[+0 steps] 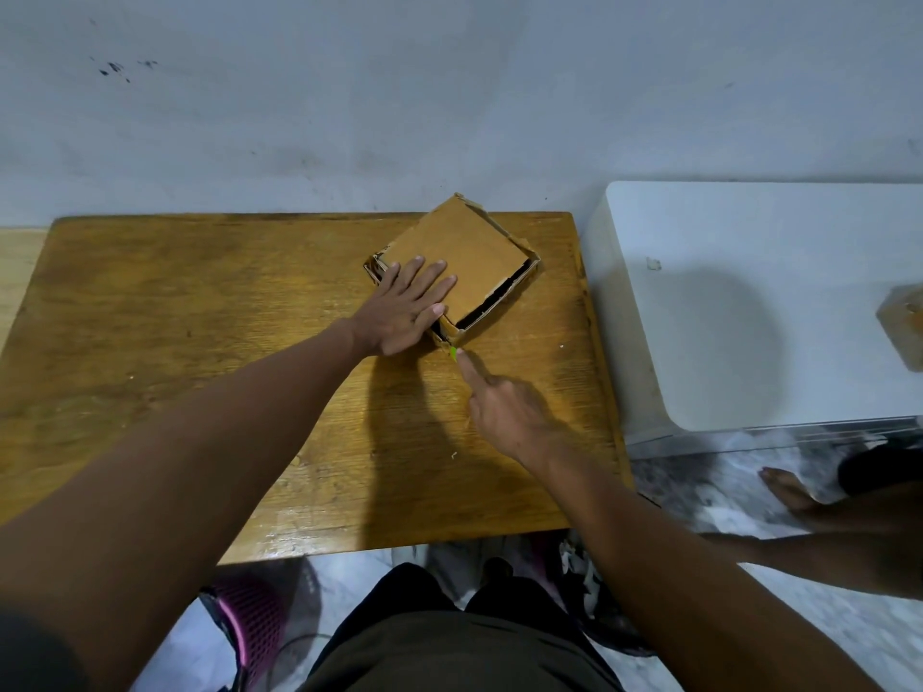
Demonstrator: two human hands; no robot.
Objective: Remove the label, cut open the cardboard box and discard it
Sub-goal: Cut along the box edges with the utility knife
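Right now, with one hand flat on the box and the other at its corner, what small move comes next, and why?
Probably draw the green cutter in the right hand along the cardboard box near corner edge: the left hand already presses the top flat, and a dark gap shows one side open.

Green cutter (453, 354) mostly hidden.

A worn wooden tabletop (175, 342) with a yellow-brown varnish stands against a pale wall, its grain running side to side and its surface scuffed. On its far right part a flat cardboard box (464, 247) lies turned at an angle, one corner reaching past the tabletop's far edge, with dark gaps showing along its near-right side. A few tiny pale scraps (454, 455) lie on the wood nearer the front edge.
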